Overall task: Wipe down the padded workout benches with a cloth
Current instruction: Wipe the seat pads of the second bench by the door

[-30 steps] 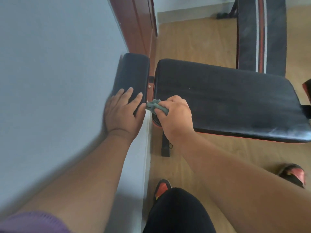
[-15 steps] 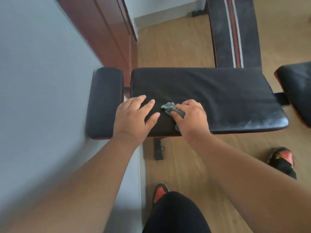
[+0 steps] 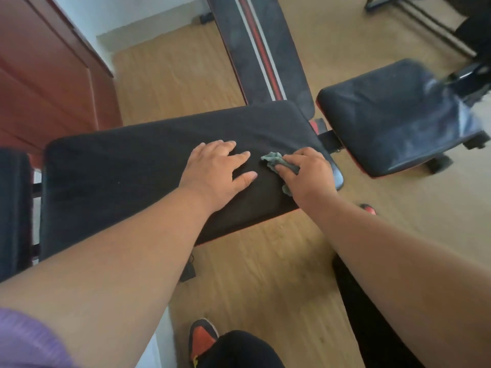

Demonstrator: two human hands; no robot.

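Note:
A wide black padded bench pad (image 3: 127, 171) lies across the middle of the view. My right hand (image 3: 308, 173) presses a crumpled grey-green cloth (image 3: 275, 160) onto the pad near its right end. My left hand (image 3: 215, 171) rests flat on the pad just left of the cloth, fingers spread and holding nothing. A second black seat pad (image 3: 393, 115) sits to the right, joined by a bracket. A small black pad (image 3: 13, 208) shows at the left edge.
A long black bench with red and white stripes (image 3: 260, 49) runs away behind the pad. A red-brown cabinet (image 3: 45, 73) stands at the upper left. Black metal frame legs (image 3: 414, 19) cross the wooden floor at the upper right. My orange-and-black shoe (image 3: 202, 338) is below.
Both hands have slid along the pad from its left end to its right end, the cloth moving with my right hand. The view has swung right, and the right seat pad has come into sight.

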